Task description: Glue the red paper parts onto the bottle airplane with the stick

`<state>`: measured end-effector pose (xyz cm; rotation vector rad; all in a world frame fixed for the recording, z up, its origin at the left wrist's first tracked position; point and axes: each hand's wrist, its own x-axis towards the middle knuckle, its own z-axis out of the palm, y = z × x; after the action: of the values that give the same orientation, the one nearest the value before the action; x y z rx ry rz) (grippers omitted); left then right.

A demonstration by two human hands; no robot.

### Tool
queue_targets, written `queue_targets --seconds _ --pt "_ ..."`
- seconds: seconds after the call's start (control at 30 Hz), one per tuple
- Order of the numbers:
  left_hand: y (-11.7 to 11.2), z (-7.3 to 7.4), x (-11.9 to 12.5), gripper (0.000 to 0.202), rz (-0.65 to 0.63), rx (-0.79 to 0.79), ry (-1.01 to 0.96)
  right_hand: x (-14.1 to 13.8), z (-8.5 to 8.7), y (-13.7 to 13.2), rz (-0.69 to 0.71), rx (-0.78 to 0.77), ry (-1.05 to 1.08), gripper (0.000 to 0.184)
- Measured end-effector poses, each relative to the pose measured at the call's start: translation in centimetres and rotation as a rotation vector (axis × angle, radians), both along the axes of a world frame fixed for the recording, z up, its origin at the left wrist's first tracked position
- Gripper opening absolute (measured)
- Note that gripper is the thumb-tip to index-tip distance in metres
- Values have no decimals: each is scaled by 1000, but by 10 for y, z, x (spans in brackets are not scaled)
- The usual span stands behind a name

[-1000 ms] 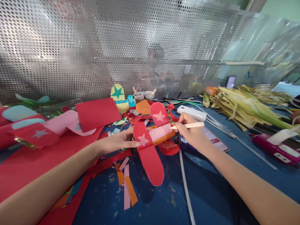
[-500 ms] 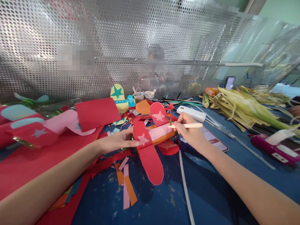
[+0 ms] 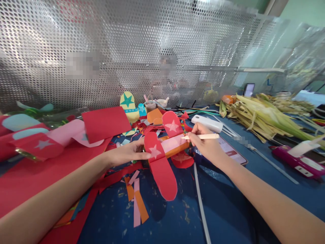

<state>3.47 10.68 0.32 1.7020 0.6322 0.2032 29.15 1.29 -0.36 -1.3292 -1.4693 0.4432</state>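
Note:
A paper aeroplane (image 3: 165, 149) with red wings, pale stars and a pink-and-orange body lies on the blue table (image 3: 228, 203). My left hand (image 3: 127, 153) holds its left end, fingers closed against the near red wing. My right hand (image 3: 207, 144) pinches a cream stick-like tool (image 3: 203, 136), with its tip touching the body's right end.
Red paper sheets (image 3: 105, 123) and another red craft (image 3: 33, 144) lie at left. Paper strips (image 3: 137, 200) litter the front. A white device (image 3: 207, 122), a tablet (image 3: 232, 150), corn husks (image 3: 264, 115) and a magenta tool (image 3: 297, 161) lie at right. A perforated metal screen (image 3: 152, 51) stands behind.

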Motion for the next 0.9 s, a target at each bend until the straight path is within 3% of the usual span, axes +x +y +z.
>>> queue_targets --seconds 0.9 --pt "-1 2 0 60 23 50 46 -2 1 -1 10 20 23 23"
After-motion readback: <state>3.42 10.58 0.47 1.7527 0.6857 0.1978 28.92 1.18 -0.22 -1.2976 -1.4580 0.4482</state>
